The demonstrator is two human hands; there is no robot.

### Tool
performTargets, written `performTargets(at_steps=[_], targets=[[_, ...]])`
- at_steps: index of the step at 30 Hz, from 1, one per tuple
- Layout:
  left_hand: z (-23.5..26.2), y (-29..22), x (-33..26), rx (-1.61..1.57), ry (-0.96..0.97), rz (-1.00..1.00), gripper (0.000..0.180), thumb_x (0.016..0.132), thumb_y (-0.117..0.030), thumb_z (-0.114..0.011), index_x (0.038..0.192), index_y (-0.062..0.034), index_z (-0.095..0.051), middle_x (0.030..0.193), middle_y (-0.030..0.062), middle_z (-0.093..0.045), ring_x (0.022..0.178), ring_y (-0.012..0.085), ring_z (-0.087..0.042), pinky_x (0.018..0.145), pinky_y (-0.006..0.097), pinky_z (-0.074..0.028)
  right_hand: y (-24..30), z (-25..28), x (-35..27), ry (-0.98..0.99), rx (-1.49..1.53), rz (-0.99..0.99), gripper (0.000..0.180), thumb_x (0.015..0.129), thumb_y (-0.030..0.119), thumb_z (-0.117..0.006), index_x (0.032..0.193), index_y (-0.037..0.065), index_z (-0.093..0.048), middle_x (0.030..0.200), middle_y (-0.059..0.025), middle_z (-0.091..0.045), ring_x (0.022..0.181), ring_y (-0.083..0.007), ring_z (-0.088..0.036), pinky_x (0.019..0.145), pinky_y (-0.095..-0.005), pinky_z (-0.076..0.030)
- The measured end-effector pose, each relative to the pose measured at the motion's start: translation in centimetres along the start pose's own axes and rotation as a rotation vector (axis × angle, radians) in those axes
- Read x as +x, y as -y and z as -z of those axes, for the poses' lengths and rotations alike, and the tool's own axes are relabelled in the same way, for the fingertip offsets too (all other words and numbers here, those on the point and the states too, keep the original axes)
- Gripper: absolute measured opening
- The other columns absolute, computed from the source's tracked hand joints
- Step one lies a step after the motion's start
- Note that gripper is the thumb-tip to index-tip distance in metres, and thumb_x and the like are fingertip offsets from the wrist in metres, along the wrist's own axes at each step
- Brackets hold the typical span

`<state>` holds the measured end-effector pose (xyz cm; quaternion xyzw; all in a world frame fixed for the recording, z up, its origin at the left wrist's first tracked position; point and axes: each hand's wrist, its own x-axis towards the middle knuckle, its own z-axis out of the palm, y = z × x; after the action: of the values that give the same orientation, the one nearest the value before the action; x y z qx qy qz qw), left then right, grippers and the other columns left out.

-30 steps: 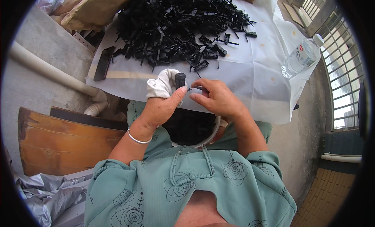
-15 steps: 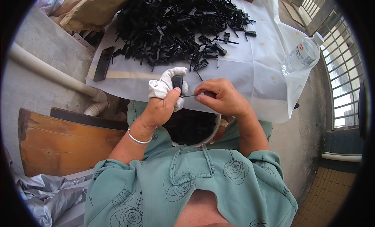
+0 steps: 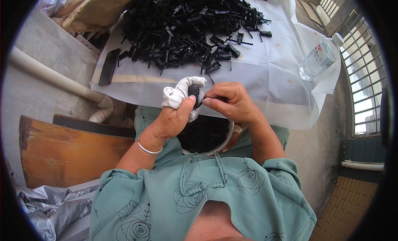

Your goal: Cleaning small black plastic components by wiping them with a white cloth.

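Two hands meet just above the person's lap. The left hand point(image 3: 172, 116), its fingers wrapped in a white cloth point(image 3: 179, 92), pinches a small black plastic piece point(image 3: 193, 91) between thumb and covered fingers. The right hand point(image 3: 232, 103) is closed tight beside it, thumb and forefinger touching the piece's right edge and seeming to hold a thin black pin point(image 3: 204, 101), though that part is too small to tell for sure.

Right under the grip sits a round white-rimmed bowl point(image 3: 227, 137) of dark parts on the lap. Just beyond the grip, across a white sheet point(image 3: 265, 79), spreads a big pile of black parts point(image 3: 182, 29). Well off to the right of the grip lies a clear water bottle point(image 3: 318, 58) on the sheet's edge. To the left of the grip runs a white pipe point(image 3: 54, 77), with a wooden board point(image 3: 62, 154) nearer the person.
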<state>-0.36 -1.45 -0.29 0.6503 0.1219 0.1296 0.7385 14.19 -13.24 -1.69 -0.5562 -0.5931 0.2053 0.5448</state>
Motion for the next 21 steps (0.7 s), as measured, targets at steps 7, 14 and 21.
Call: performTargets(at_steps=[7, 14, 21], targets=[[-0.2, -0.4, -0.4, 0.233, 0.043, -0.071, 0.033, 0.086, -0.006, -0.039, 0.119, -0.0024, -0.039, 0.088, -0.0005, -0.048, 0.063, 0.0016, -0.036, 0.054, 0.016, -0.032, 0.9, -1.0, 0.4, -0.085, 0.034, -0.237, 0.018, 0.083, 0.012, -0.061, 0.072, -0.001, -0.054, 0.060, -0.0084, -0.049, 0.052, -0.0177, -0.044, 0.050, -0.0293, -0.037], [-0.2, 1.3, 0.5, 0.571, -0.095, -0.343, 0.027, 0.079, -0.004, -0.045, 0.105, 0.0035, -0.045, 0.088, 0.0108, -0.053, 0.080, 0.0213, -0.052, 0.074, 0.030, -0.044, 0.2, -2.1, 0.3, -0.054, -0.080, -0.045, 0.020, 0.088, 0.013, -0.053, 0.073, -0.001, -0.052, 0.062, -0.0148, -0.048, 0.053, -0.0255, -0.043, 0.052, -0.0332, -0.038], [0.4, 1.1, -0.4, 0.704, -0.127, -0.265, 0.030, 0.079, -0.006, -0.048, 0.107, 0.0033, -0.047, 0.091, 0.0186, -0.055, 0.086, 0.0300, -0.054, 0.080, 0.032, -0.044, -0.4, -2.5, 0.4, -0.047, -0.149, -0.107, 0.020, 0.086, 0.016, -0.054, 0.075, -0.001, -0.052, 0.067, -0.0180, -0.054, 0.058, -0.0340, -0.051, 0.053, -0.0374, -0.041]])
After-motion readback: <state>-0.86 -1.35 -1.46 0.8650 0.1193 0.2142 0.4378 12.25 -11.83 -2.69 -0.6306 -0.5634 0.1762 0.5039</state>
